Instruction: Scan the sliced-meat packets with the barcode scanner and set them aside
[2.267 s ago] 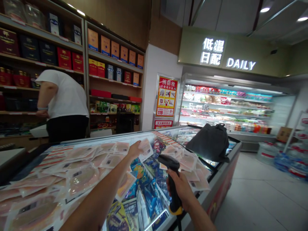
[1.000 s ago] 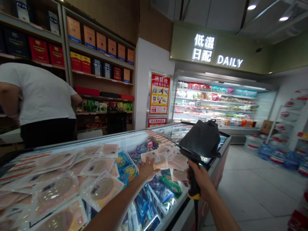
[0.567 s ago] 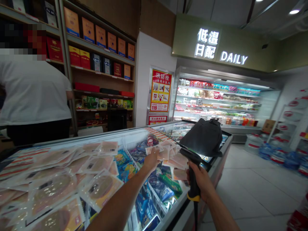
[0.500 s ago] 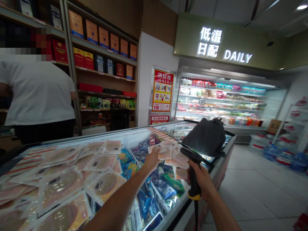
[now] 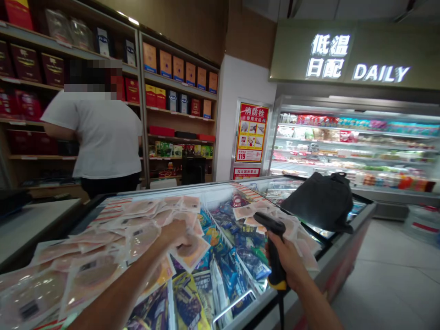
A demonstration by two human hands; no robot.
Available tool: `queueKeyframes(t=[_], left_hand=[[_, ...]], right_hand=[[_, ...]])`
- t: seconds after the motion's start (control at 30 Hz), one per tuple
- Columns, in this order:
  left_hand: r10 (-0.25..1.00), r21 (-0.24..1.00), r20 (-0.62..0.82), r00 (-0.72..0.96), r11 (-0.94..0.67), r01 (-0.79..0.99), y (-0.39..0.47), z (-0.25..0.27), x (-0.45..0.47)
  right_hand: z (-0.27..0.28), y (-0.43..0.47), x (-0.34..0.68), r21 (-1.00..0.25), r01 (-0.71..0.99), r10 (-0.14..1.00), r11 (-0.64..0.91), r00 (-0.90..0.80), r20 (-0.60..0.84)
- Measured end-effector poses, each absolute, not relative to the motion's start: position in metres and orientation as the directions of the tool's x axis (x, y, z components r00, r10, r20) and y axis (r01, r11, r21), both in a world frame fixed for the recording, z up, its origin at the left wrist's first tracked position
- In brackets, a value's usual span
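My left hand (image 5: 174, 233) reaches over the chest freezer (image 5: 343, 256) and closes its fingers on a flat vacuum pack of sliced meat (image 5: 191, 250) at the right edge of the big left-hand pile (image 5: 103, 238). My right hand (image 5: 287, 261) grips a black barcode scanner (image 5: 271, 238) with a yellow band, its head pointing left over the freezer. A smaller pile of meat packs (image 5: 247, 211) lies beyond the scanner. Blue and yellow snack bags (image 5: 240, 259) fill the bin between the two piles.
A black bag (image 5: 319, 201) sits on the freezer's far right lid. A person in a white shirt (image 5: 103, 137) stands behind the freezer at the boxed-goods shelves (image 5: 178, 91). A lit chilled cabinet (image 5: 343, 146) lines the back wall. A counter (image 5: 27, 224) is at the left.
My left hand let go at the right-hand pile and swung back left onto the big pile, now on another pack. The scanner stays in my right hand. The view turned left.
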State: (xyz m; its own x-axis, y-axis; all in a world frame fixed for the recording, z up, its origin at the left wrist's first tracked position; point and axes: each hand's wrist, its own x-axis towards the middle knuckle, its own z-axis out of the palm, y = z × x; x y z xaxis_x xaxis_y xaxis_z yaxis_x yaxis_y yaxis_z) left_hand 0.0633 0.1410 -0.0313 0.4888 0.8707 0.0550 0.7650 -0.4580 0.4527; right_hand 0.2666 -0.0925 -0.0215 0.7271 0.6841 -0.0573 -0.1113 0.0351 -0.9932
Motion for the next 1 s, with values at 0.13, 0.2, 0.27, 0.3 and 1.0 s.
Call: queueKeyframes(t=[0.13, 0.2, 0.27, 0.3, 1.0], left_hand=[[0.882, 0.528, -0.064, 0.467, -0.367, 0.766, 0.139, -0.035, 0.065], [0.876, 0.621, -0.085, 0.475, -0.326, 0.713, 0.14, -0.033, 0.069], [0.877, 0.729, -0.085, 0.473, -0.269, 0.629, 0.141, -0.027, 0.075], [0.881, 0.782, -0.078, 0.466, -0.236, 0.577, 0.142, -0.024, 0.078], [0.935, 0.966, -0.093, 0.342, 0.168, -0.196, 0.125, -0.038, 0.172]], right_hand=[[-0.019, -0.09, 0.258, -0.994, -0.097, 0.692, 0.041, 0.721, -0.042], [-0.019, -0.09, 0.256, -0.994, -0.103, 0.707, 0.036, 0.705, -0.047], [-0.018, -0.09, 0.254, -0.993, -0.114, 0.722, 0.036, 0.689, -0.053], [-0.017, -0.089, 0.253, -0.992, -0.118, 0.73, 0.04, 0.681, -0.052], [-0.009, -0.071, 0.244, -0.977, -0.191, 0.794, 0.094, 0.606, -0.043]])
